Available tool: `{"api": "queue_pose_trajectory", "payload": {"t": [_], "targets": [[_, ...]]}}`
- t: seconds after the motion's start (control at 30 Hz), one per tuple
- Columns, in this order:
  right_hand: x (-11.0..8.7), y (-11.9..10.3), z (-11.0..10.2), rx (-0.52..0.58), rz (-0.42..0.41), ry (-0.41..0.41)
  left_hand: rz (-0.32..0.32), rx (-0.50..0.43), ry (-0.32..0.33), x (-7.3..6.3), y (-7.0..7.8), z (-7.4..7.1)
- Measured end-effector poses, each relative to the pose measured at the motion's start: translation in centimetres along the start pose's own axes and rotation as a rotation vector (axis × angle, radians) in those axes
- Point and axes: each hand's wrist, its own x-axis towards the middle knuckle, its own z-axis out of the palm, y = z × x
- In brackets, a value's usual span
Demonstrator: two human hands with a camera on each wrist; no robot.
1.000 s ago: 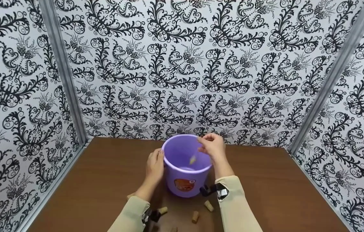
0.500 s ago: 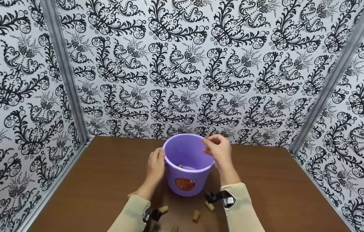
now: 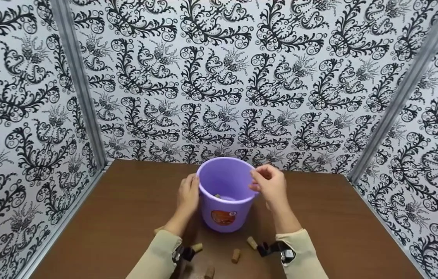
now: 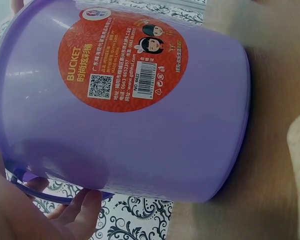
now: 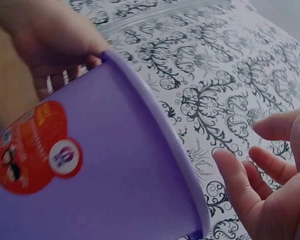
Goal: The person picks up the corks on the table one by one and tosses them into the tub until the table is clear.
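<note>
A purple plastic bucket (image 3: pixel 224 215) with a red label (image 4: pixel 125 60) stands upright on the table. My left hand (image 3: pixel 188 195) holds the bucket's left side at the rim, its fingers by the handle (image 4: pixel 50 196) in the left wrist view. At the right of the rim is my right hand (image 3: pixel 273 188), with nothing between its loosely bent fingers (image 5: pixel 235 172). Inside the bucket, the end of a cork (image 3: pixel 217 196) shows; the rest of the bottom is partly hidden by the front wall.
Several corks lie on the brown table (image 3: pixel 319 221) before the bucket, among them one cork (image 3: pixel 236 255) in front and another cork (image 3: pixel 251 243) near the right wrist's camera. Patterned walls (image 3: pixel 219 97) enclose the back and sides.
A cork has dropped from my right hand into the bucket. The right hand has since drawn back to the right, to the rim. My left hand has stayed at the bucket.
</note>
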Motion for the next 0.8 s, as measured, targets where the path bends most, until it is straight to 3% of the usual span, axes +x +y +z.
{"api": "queue_pose_trajectory", "payload": {"t": [0.33,0.8], "targets": [[-2.3,0.1,-1.7,-0.055,-0.019,-0.025,-0.005,0.006,0.000,0.0,-0.2,0.0],[-4.9,3.1,-3.3,-0.238,-0.003,-0.090,-0.024,-0.008,-0.016,0.1,-0.4,0.0]]}}
